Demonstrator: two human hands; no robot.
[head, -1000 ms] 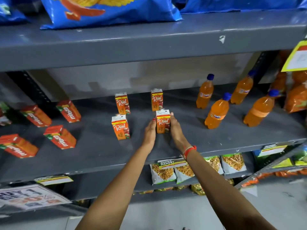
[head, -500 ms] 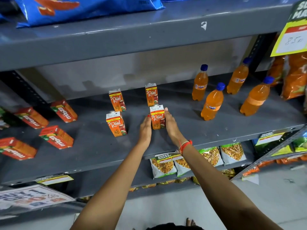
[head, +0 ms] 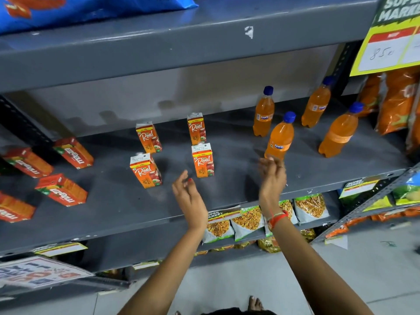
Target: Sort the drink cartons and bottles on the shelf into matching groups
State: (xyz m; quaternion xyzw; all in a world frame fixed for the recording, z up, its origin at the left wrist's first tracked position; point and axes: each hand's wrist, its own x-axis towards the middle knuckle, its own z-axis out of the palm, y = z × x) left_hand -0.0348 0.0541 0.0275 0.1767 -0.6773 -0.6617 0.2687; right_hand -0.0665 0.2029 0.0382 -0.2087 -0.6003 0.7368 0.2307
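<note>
Several small orange juice cartons stand upright in the middle of the grey shelf (head: 227,196); the front right carton (head: 202,160) stands free. My left hand (head: 188,196) hovers open just below and left of it, touching nothing. My right hand (head: 272,178) is open and blurred, its fingertips close under the nearest orange soda bottle (head: 280,137). Other blue-capped orange bottles (head: 263,112) stand upright at the right. Several red-orange cartons (head: 61,189) lie on their sides at the left.
Orange snack bags (head: 393,98) hang at the shelf's right end under a yellow price sign (head: 386,42). Blue chip bags (head: 91,7) sit on the shelf above. Snack packets (head: 247,221) fill the shelf below. A steel upright (head: 372,198) slants at the right.
Both hands have let go of the front right carton and drawn back. My right hand has swung right toward the nearest bottle. The camera has tilted down.
</note>
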